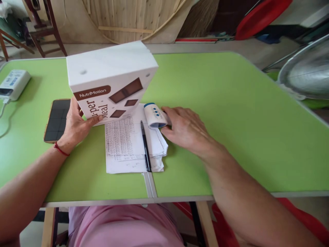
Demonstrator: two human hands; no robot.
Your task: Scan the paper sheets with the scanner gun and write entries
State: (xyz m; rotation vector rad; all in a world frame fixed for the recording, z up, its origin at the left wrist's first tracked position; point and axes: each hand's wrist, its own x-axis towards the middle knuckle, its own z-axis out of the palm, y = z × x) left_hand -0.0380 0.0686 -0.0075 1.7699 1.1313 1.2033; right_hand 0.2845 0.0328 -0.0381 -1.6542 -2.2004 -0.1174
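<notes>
My left hand [77,125] is closed around the lower left edge of a white NutriMotion box [113,72], its thumb on the printed front. Brown chocolate-like bars are pictured there, and the box tilts on its edge. Whether it rests on the papers I cannot tell. In my right hand [183,125] is a white handheld scanner [155,116] with blue trim and blue dots, its dark window facing toward me; my fingers hide its handle. Handwritten papers [120,140] lie beneath, with a black pen [145,145] across them.
A dark phone [56,118] lies by my left wrist. Further left is a white power bank [14,84] with a cable. The green table [231,113] has a metal-edged rim. Beyond it stand wooden chairs [46,31], a round wooden board [133,17] and a red round item [262,17].
</notes>
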